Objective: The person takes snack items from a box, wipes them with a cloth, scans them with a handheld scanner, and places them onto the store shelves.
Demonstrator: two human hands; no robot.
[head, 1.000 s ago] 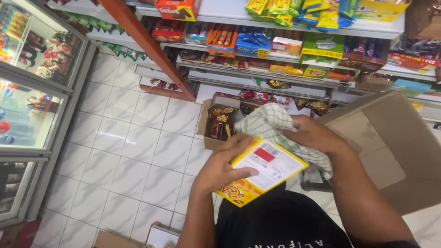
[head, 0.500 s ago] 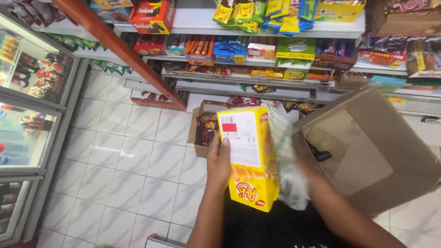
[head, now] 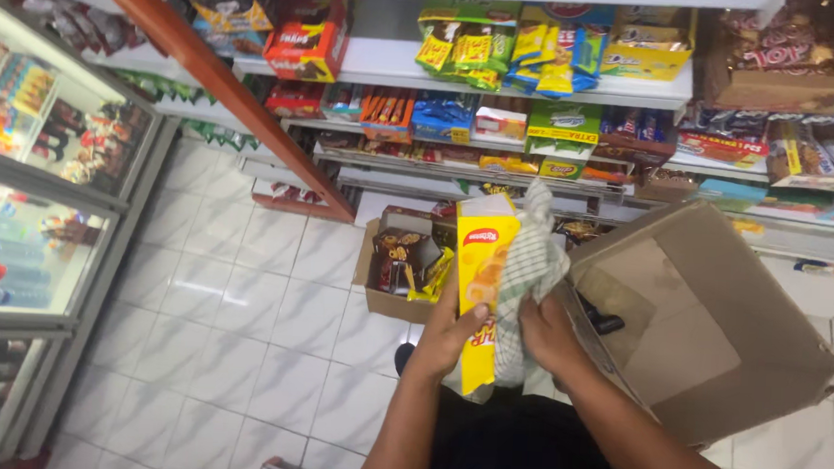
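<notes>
In a shop aisle, left hand (head: 450, 334) gripping yellow box (head: 483, 284), right hand (head: 549, 334) seemingly clutching checked cloth (head: 533, 268)

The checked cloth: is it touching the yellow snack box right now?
Touching. The head view shows the checked cloth, gripped by the right hand, pressed flat against the side of the yellow snack box, which the left hand holds upright.

torso: dark/black tee | forearms: bare, no sleeves vis. | wrists: no watch/bands
</notes>
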